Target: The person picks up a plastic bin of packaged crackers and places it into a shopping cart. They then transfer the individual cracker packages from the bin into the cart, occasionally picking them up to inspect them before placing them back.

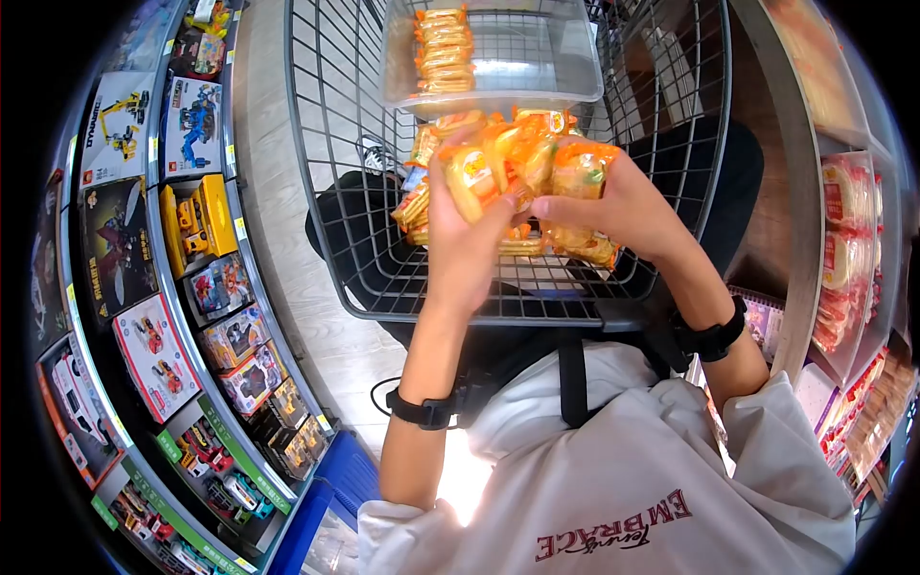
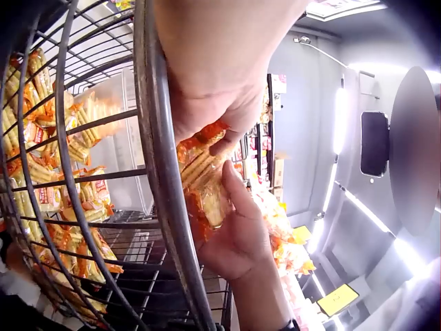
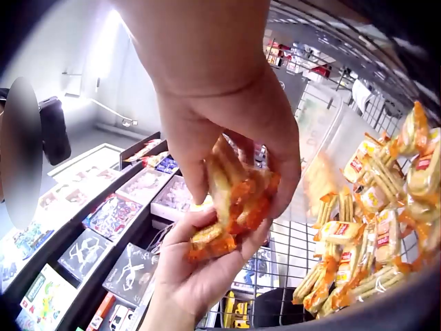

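Note:
Between my two hands, over the wire shopping cart (image 1: 326, 230), are several orange-and-clear snack packets (image 1: 503, 158) with pale sticks inside. My left hand (image 1: 458, 244) grips packets from the left, thumb across their near side. From the right, my right hand (image 1: 637, 206) holds a packet (image 1: 580, 172) with thumb and fingers. In the left wrist view, stick-shaped biscuits show through the wrapper (image 2: 203, 176). The right wrist view has the packets (image 3: 241, 200) bunched between both palms. Beneath the hands, more packets (image 1: 417, 206) lie loose in the cart.
A clear plastic bin (image 1: 537, 91) stands in the cart's far part, with a neat stack of packets (image 1: 444, 53) along its left side. Shelves of boxed toys (image 1: 158, 355) line the left. On the right is a counter with bagged food (image 1: 843, 240).

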### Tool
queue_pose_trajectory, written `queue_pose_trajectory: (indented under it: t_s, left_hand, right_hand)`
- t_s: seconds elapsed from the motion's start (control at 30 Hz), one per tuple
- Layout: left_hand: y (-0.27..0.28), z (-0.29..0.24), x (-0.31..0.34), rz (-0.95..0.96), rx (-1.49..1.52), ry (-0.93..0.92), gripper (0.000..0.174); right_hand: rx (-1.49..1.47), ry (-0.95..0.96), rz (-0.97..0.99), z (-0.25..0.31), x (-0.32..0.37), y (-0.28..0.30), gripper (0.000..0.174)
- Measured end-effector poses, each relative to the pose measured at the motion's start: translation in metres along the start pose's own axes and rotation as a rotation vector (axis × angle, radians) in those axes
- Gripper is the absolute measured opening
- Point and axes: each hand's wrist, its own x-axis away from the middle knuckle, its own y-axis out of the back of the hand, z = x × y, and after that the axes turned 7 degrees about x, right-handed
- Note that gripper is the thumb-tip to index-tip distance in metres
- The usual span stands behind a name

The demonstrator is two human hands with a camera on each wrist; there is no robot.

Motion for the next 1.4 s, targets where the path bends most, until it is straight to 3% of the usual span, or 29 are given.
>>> queue_pose_trajectory:
  t_s: [0.13,0.2,0.27,0.3,0.33,0.37,0.4,0.43,0.57,0.67,0.7,0.73,0.8,0.87,0.97,1.0,1.07,1.17,1.23,1.4]
  left_hand:
    - [0.005,0.000,0.000,-0.124,-0.048,0.031,0.059]
    - [0.007,0.001,0.002,-0.152,-0.108,-0.015,0.053]
    - [0.010,0.003,0.002,-0.042,-0.638,-0.354,0.049]
    - [0.008,0.002,-0.001,0.096,-0.696,-0.491,0.045]
    - [0.003,0.001,0.001,0.102,-0.692,-0.490,0.045]
    - [-0.002,0.000,0.007,0.187,-0.893,-0.638,0.037]
    - [-0.006,-0.001,0.010,0.273,-1.095,-0.790,0.029]
    - [-0.002,-0.001,0.010,0.326,-1.199,-0.826,0.033]
    - [-0.006,0.004,0.015,0.297,-1.183,-1.030,0.029]
    - [-0.006,0.005,0.014,0.175,-1.061,-0.872,0.031]
    - [-0.004,0.005,0.009,0.120,-1.020,-0.907,0.042]
    - [-0.002,0.005,0.010,0.117,-1.023,-0.907,0.042]
    - [0.000,0.006,0.011,-0.047,-0.505,-0.404,0.052]
    - [0.005,0.008,0.007,-0.050,-0.679,-0.470,0.058]
    - [-0.001,0.006,0.013,0.028,-0.389,-0.236,0.063]
    - [-0.003,0.008,0.012,0.028,-0.388,-0.236,0.063]
    - [-0.005,0.012,0.005,0.043,-0.094,-0.242,0.068]
    - [0.004,0.011,0.005,-0.015,-0.308,-0.167,0.060]
    - [0.005,0.012,0.003,-0.060,-0.407,-0.159,0.057]
    - [0.009,0.011,0.007,0.003,-0.207,-0.030,0.053]
  right_hand:
    - [-0.063,0.006,-0.027,0.004,0.005,0.011,0.048]
    - [-0.444,-0.127,-0.004,-0.004,0.006,0.024,0.051]
    - [-0.638,-0.143,0.103,-0.006,0.007,0.040,0.058]
    - [-0.692,-0.149,0.096,-0.004,0.008,0.040,0.055]
    - [-0.746,-0.155,0.087,-0.001,0.010,0.040,0.053]
    - [-0.744,-0.153,0.083,-0.004,0.011,0.043,0.053]
    - [-0.883,-0.183,0.233,-0.007,0.012,0.046,0.053]
    - [-1.021,-0.212,0.387,-0.009,0.013,0.048,0.054]
    - [-1.009,-0.254,0.409,-0.007,0.018,0.040,0.057]
    - [-0.914,-0.230,0.284,-0.005,0.016,0.035,0.056]
    - [-0.915,-0.231,0.287,-0.005,0.015,0.034,0.056]
    - [-0.904,-0.198,0.248,-0.005,0.015,0.035,0.055]
    - [-0.879,-0.131,0.170,-0.006,0.014,0.037,0.054]
    - [-0.817,-0.129,0.169,-0.006,0.017,0.040,0.056]
    - [-0.739,-0.110,0.130,-0.003,0.019,0.035,0.054]
    - [-0.746,-0.099,0.103,-0.001,0.020,0.032,0.054]
    - [-0.752,-0.090,0.079,-0.001,0.020,0.031,0.053]
    - [-0.746,-0.110,0.111,-0.003,0.021,0.029,0.052]
    - [-0.706,-0.113,0.001,-0.002,0.022,0.023,0.052]
    - [-0.646,-0.114,-0.044,0.003,0.012,-0.001,0.042]
